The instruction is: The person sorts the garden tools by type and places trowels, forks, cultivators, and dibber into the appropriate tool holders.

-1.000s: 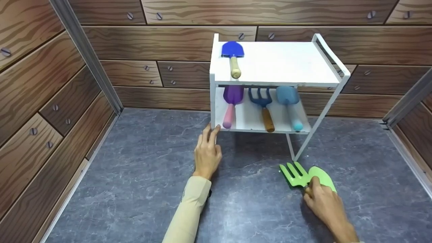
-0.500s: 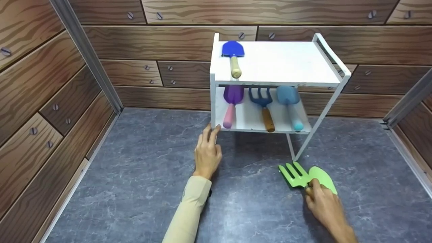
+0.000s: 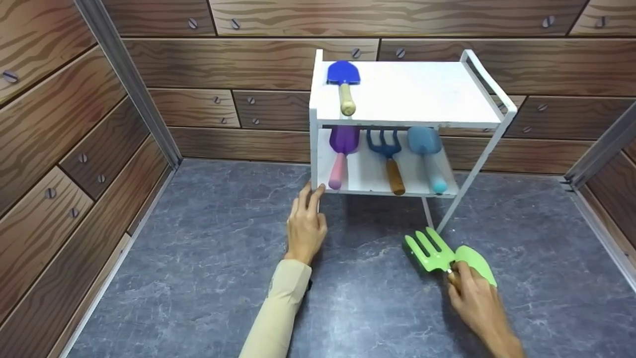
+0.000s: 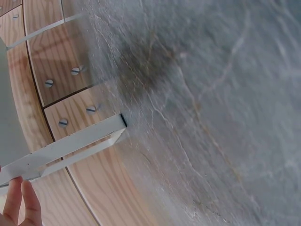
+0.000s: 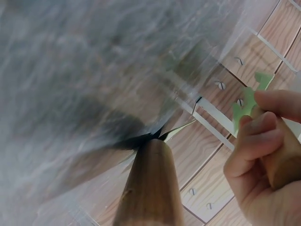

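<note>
My right hand (image 3: 478, 301) grips the wooden handle of a green hand fork (image 3: 433, 256), its tines tilted up toward the right leg of a white two-tier rack (image 3: 407, 94). Beside it a green trowel (image 3: 474, 259) lies on the floor, partly hidden by this hand; its wooden handle (image 5: 148, 188) shows in the right wrist view. My left hand (image 3: 304, 233) reaches to the rack's front left leg, its extended fingers (image 4: 14, 197) touching the leg at the lower shelf's corner.
A blue trowel (image 3: 344, 74) lies on the top shelf at left. On the lower shelf lie a purple trowel with pink handle (image 3: 337, 169), a dark blue fork (image 3: 385, 149) and a light blue trowel (image 3: 424, 141). Wood-patterned walls (image 3: 223, 64) enclose the grey floor (image 3: 208, 278).
The green fork has shifted slightly up and left, its tines lifting and turning toward the rack, in my right hand. My left hand and the green trowel have stayed put.
</note>
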